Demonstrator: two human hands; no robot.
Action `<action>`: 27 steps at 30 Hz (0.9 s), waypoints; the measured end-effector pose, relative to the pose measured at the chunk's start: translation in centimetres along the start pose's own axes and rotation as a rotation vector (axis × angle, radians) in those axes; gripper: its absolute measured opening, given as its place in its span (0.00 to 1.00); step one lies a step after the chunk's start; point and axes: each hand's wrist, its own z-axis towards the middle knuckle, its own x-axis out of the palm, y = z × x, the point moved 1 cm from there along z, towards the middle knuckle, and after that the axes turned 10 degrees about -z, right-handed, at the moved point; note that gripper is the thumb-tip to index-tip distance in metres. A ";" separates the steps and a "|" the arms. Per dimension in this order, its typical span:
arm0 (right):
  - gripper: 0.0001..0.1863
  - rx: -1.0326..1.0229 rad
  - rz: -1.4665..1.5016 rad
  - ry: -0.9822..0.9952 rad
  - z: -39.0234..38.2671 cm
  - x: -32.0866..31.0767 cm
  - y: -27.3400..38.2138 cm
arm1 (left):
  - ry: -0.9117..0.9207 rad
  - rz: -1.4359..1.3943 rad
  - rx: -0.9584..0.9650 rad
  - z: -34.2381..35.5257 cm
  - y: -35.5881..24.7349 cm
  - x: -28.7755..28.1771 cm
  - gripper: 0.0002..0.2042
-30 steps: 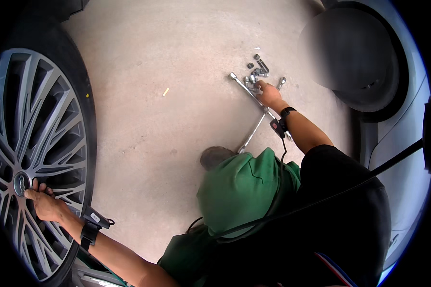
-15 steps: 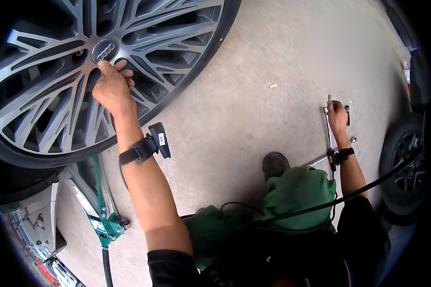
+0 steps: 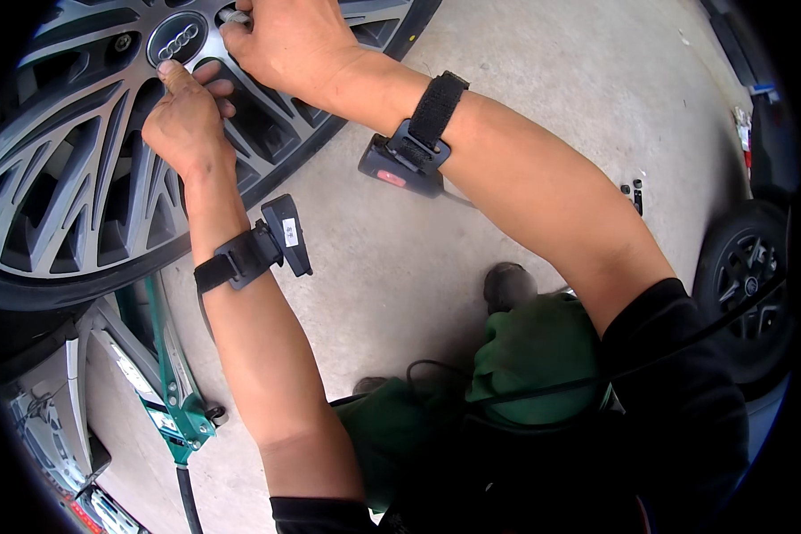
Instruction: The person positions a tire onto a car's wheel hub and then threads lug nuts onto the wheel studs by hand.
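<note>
Right hand has come from the floor at right to the wheel, upper left; both hands now there. Its fingers pinch one silver piece just beside the cap. Left hand: fingers loosely parted, nothing seen gripped, thumb at cap's lower rim. Counted: two wheels, second far right; one jack, lower left.

1. The floor is brightly lit.
2. Soft shadow is cast left of the boot.
3. Pale sheen is caught on the wheel.
4. Outer edges are bent and blackened, blue-fringed at right.
</note>
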 end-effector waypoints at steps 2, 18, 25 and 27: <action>0.15 0.015 -0.008 -0.051 0.0 0.8 0.2 | 0.004 -0.011 0.006 0.0 0.0 0.0 0.27; 0.13 -0.051 0.022 -0.286 -2.0 1.2 -0.4 | -0.009 -0.002 0.081 -0.3 0.3 0.1 0.26; 0.08 -0.147 -0.178 -0.462 -1.9 4.2 -1.9 | -0.040 0.080 0.085 -0.3 0.5 0.3 0.27; 0.08 -0.094 -0.154 -0.465 -1.6 4.7 -1.9 | -0.047 0.096 0.077 -0.2 0.5 0.3 0.28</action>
